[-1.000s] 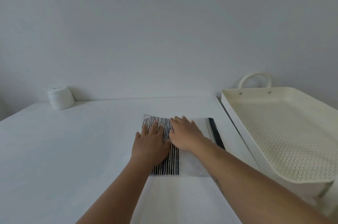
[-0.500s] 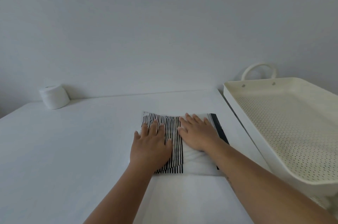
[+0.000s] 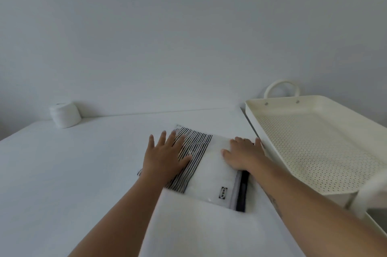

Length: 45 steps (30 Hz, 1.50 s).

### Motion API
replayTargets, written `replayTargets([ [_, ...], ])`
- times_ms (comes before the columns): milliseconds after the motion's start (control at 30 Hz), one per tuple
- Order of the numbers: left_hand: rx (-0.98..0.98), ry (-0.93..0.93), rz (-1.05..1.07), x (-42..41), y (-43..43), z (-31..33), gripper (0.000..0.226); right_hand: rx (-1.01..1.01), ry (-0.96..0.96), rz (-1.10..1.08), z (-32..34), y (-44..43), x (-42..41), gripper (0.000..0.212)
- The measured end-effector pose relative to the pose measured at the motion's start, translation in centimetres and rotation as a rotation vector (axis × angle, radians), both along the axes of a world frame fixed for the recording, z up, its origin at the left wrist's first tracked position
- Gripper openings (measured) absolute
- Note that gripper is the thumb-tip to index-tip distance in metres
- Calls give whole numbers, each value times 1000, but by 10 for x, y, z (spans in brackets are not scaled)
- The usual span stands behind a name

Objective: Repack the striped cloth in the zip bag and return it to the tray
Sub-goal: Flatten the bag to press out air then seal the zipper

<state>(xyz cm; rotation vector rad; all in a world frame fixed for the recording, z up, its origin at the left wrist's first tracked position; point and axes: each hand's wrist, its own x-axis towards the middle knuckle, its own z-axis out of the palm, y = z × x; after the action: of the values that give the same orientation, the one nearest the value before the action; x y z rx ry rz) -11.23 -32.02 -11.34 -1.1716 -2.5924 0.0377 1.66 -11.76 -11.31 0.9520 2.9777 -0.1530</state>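
The clear zip bag [image 3: 213, 175] lies flat on the white table, its dark zip strip along the right edge. The black-and-white striped cloth [image 3: 193, 152] sits inside it, in the left half. My left hand [image 3: 165, 158] presses flat on the striped cloth, fingers spread. My right hand [image 3: 244, 155] lies flat on the bag's right part, by the zip strip and close to the tray's near wall. The cream perforated tray [image 3: 314, 105] stands at the right and holds nothing.
A white cup-shaped object [image 3: 65, 115] stands at the table's back left by the wall. The tray has a loop handle [image 3: 281, 87] at its far end. Bare white tabletop lies to the left of the bag.
My right hand has slid rightward across the bag, from the cloth's edge to the zip strip. My left hand stays on the cloth. The view has shifted a little.
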Motion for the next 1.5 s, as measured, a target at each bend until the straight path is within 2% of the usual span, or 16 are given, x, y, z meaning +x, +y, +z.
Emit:
replayTargets([
  [100, 12, 77, -2, 3, 1, 9, 73, 46, 219, 41, 10, -8, 5, 36],
  [200, 187, -23, -63, 27, 10, 2, 61, -180, 370, 189, 12, -20, -2, 45],
  [267, 233, -189, -65, 42, 17, -11, 62, -210, 348, 320, 8, -32, -13, 49],
  [333, 189, -302, -25, 48, 22, -22, 66, -177, 284, 385, -2, -40, -22, 49],
  [467, 102, -350, -2, 42, 20, -31, 71, -142, 142, 331, -18, -37, -27, 52],
  [767, 52, -331, -84, 31, 8, -30, 77, -71, 26, 153, -19, -18, -22, 69],
  [933, -41, -326, -215, 12, -3, -13, 75, -83, -2, 68, -15, -23, 7, 74],
  [1033, -25, -240, -275, 3, -15, 0, 67, 57, -24, 52, 2, -30, 17, 65],
  [1100, 72, -193, -278, 3, -20, 4, 61, 107, 120, 102, 13, -35, 14, 53],
  [1167, 203, -232, -214, 9, -18, 5, 55, 56, 324, 250, 17, -39, 4, 46],
  [1233, 259, -317, -99, 17, -9, 2, 54, -34, 393, 393, 15, -45, -10, 51],
  [1367, 167, -435, 160, 32, 6, -20, 64, -84, 218, 500, -8, -54, -30, 53],
  [1500, 133, -364, 193, 30, 7, -38, 69, -83, 109, 423, -23, -44, -31, 56],
])
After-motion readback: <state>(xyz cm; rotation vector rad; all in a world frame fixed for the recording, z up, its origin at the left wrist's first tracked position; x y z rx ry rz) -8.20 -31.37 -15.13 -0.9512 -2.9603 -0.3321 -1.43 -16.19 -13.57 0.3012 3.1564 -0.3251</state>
